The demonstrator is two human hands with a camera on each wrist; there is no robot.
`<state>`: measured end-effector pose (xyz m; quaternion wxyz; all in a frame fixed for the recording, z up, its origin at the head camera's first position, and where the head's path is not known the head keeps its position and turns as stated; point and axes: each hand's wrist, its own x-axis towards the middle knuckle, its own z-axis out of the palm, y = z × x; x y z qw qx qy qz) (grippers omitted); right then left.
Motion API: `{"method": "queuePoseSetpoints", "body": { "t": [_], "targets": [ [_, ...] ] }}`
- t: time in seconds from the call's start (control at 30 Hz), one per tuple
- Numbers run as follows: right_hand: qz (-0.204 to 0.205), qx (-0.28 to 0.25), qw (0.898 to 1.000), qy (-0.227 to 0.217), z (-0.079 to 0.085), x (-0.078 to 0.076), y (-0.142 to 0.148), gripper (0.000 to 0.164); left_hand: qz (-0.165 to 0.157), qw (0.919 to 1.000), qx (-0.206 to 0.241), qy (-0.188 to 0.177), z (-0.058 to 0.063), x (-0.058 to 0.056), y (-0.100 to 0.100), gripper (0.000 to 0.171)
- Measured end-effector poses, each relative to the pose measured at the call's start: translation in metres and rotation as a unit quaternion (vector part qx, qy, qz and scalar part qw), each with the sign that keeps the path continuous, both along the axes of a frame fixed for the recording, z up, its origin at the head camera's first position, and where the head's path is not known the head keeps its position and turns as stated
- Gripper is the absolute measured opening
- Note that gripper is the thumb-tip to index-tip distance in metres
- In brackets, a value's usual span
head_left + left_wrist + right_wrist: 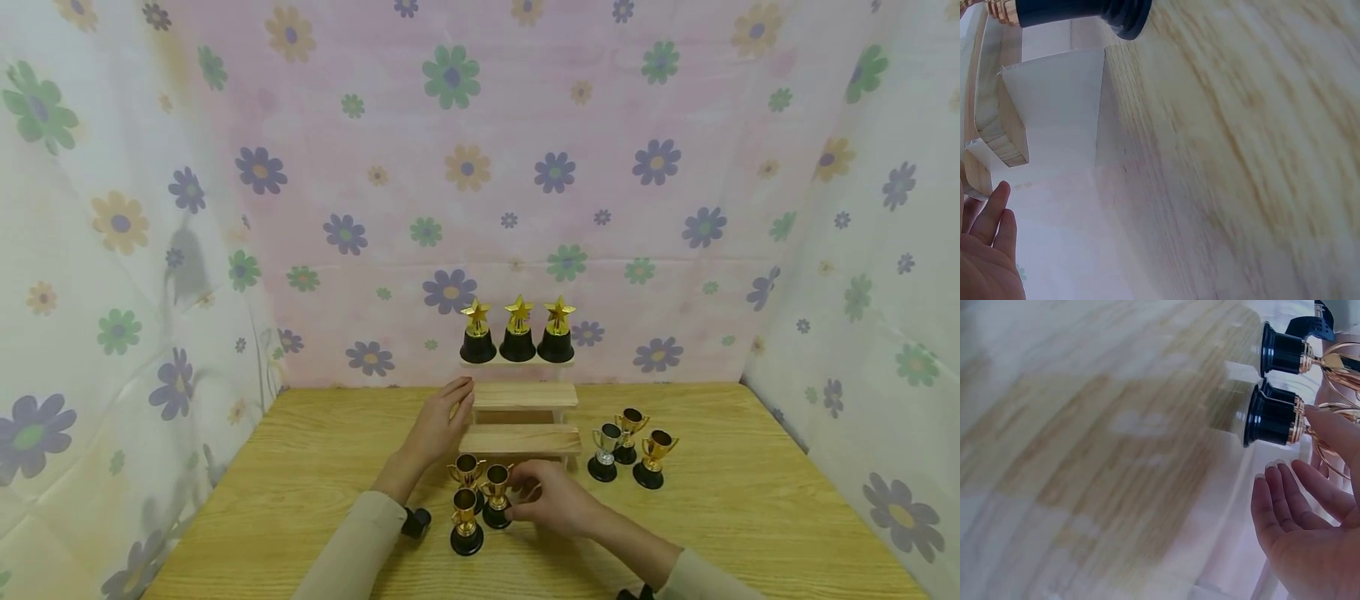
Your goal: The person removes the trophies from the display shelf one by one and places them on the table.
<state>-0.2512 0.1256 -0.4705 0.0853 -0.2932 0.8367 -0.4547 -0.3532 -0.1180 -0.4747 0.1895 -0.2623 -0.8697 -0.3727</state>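
A wooden three-step display stand (pixel 521 438) stands mid-table, with three gold star trophies (pixel 517 332) on black bases along its top step. My left hand (pixel 438 423) is at the stand's left side, fingers extended by the end of the middle step; its fingers (pixel 999 215) show near the step ends in the left wrist view. Before the stand are three small gold trophy cups (pixel 466 510) on black bases, upright. Beside the rightmost gold cup (pixel 497 483) is my right hand (pixel 555 498), thumb and fingers loosely curved and apart near its handle. Whether they touch is unclear.
Right of the stand are a silver trophy cup (pixel 604 450) and two gold cups (pixel 655 458). Flowered cloth (pixel 510 167) hangs behind and along both sides of the wooden table (pixel 750 500). Black wrist straps (pixel 416 522) show at the sleeves.
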Motion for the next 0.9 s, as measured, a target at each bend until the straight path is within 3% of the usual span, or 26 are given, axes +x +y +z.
{"method": "queuePoseSetpoints", "body": {
  "t": [0.3, 0.9],
  "targets": [
    [-0.004, 0.006, 1.000, 0.031, 0.010, -0.002, 0.011, 0.028, -0.001, 1.0000, 0.000, -0.004, 0.000, -0.001, 0.000, 0.046],
    [-0.038, 0.032, 0.998, 0.047, 0.044, -0.009, 0.028, 0.035, -0.005, 1.0000, 0.003, 0.001, -0.001, 0.000, -0.001, 0.045]
  ]
}}
